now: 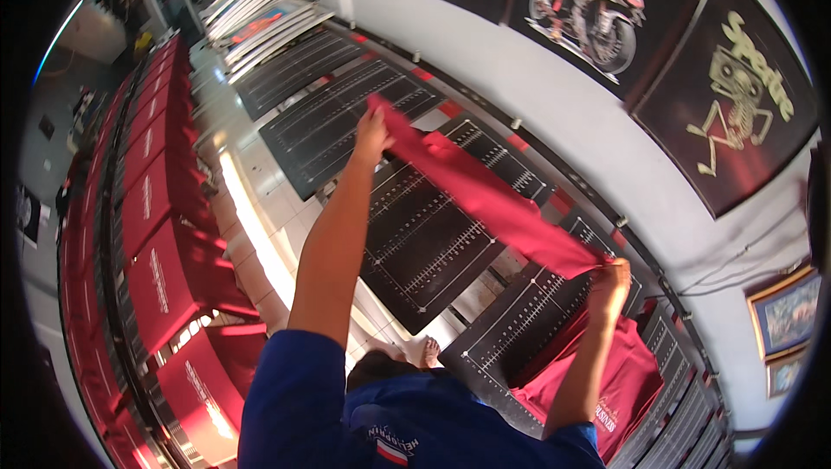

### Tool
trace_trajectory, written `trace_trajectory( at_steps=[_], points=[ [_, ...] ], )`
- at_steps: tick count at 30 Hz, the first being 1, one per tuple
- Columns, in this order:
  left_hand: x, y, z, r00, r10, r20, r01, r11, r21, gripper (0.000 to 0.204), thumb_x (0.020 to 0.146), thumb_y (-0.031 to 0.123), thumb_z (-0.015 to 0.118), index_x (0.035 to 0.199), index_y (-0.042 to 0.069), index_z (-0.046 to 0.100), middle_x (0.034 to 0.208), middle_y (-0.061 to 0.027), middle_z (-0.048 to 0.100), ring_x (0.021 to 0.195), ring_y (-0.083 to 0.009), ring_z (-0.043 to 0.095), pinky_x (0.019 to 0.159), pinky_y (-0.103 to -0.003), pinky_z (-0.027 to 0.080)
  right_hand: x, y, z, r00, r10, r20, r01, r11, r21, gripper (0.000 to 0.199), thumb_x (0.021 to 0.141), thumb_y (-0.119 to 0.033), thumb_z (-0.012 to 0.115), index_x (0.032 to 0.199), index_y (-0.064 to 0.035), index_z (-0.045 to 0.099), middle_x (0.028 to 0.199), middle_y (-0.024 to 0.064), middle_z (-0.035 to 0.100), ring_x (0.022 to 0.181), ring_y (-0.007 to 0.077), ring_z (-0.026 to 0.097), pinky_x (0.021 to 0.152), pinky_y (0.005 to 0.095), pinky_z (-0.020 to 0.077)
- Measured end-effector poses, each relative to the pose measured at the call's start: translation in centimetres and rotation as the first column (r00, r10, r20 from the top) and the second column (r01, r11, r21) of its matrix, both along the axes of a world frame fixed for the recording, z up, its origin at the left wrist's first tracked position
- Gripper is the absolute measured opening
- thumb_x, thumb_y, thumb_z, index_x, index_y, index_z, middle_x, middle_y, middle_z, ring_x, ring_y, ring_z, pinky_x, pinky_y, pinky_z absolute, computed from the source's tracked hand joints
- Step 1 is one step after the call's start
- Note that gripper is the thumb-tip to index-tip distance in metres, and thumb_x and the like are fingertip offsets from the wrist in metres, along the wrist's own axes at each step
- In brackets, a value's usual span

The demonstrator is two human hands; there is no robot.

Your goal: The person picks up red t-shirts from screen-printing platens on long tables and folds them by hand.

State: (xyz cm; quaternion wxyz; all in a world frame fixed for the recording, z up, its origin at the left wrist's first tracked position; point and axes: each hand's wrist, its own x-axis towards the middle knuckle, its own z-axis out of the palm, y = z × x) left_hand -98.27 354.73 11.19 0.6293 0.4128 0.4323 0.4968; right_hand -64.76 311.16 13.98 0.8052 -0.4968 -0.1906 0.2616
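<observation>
A dark red piece of fabric, seemingly a T-shirt, is stretched in a long band between my hands, above black boards with white ruled marks. My left hand grips its far left end, arm reaching forward. At the other end, my right hand pinches the cloth near the wall side. Beneath it lies a black printing board; another board sits nearer my right arm. More red fabric with white print lies under my right forearm; whether it joins the held piece I cannot tell.
A long rack of red printed shirts on boards runs along the left. Between the rows is a tiled floor with a bright light streak. White frames are stacked at the far end. Posters and a framed picture hang on the right wall.
</observation>
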Motion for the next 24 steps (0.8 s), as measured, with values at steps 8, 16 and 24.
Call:
trace_trajectory(
  at_steps=[8, 16, 24],
  points=[
    [-3.6, 1.0, 12.6, 0.971, -0.131, 0.201, 0.085, 0.971, 0.223, 0.036, 0.1, 0.032, 0.04, 0.123, 0.004, 0.043, 0.115, -0.0141, 0.059, 0.091, -0.0292, 0.066, 0.072, -0.041, 0.056, -5.9, -5.5, 6.0, 0.927, 0.221, 0.304, -0.232, 0.973, -0.001, 0.016, 0.091, -0.021, 0.057, 0.096, -0.0097, 0.047, 0.103, 0.0035, 0.053, 0.093, 0.0127, 0.051, 0.08, 0.0286, 0.0422],
    [-13.4, -2.3, -0.4, 0.965, -0.046, 0.258, 0.058, 0.998, -0.039, 0.038, 0.097, 0.037, 0.042, 0.113, 0.004, 0.052, 0.089, -0.0145, 0.062, 0.078, -0.0253, 0.066, 0.062, -0.039, 0.055, -15.3, -7.5, -6.5, 0.395, 0.412, 0.821, 0.261, 0.807, -0.53, 0.018, 0.093, -0.019, 0.051, 0.084, -0.0036, 0.048, 0.082, 0.0051, 0.047, 0.071, 0.0153, 0.047, 0.056, 0.0274, 0.0411],
    [-24.6, -13.4, -15.8, 0.822, 0.305, -0.481, -0.319, 0.946, 0.056, 0.025, 0.089, 0.022, 0.045, 0.095, 0.001, 0.059, 0.078, -0.0197, 0.064, 0.085, -0.0343, 0.063, 0.076, -0.045, 0.048, -20.2, 4.6, -12.1, 0.823, 0.508, -0.255, -0.418, 0.236, -0.877, 0.013, 0.09, -0.016, 0.053, 0.088, -0.003, 0.054, 0.082, 0.0079, 0.054, 0.066, 0.0189, 0.055, 0.046, 0.0269, 0.0435]
  ],
)
